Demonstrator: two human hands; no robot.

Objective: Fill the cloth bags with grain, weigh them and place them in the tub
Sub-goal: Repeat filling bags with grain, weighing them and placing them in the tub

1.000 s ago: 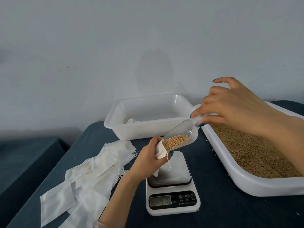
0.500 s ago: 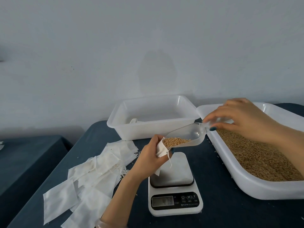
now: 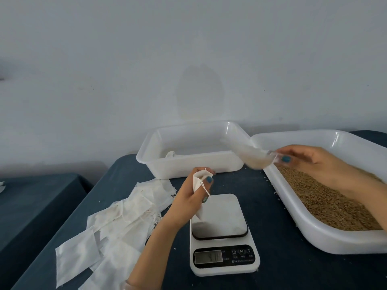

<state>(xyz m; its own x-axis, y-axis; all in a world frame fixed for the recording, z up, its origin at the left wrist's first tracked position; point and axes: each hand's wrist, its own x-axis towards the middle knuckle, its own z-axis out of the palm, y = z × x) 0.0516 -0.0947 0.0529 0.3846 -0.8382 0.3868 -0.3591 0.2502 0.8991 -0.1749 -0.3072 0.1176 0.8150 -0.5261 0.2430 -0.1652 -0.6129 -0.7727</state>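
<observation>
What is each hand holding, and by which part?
The left hand grips a cloth bag around its upper part, near the mouth. The right hand pinches a clear scoop by its handle; the scoop is blurred.

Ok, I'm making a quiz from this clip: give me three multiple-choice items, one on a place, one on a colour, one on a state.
1. Where is the heap of grain? A on the scale; B in the right tray; C in the far tub.
2. The tablecloth is: A red; B white; C dark blue.
3. The left hand is: A gripping a cloth bag; B flat on the table; C holding a scoop.
Answers: B, grain fills that tray; C, it shows dark blue; A, it clutches the white bag.
</observation>
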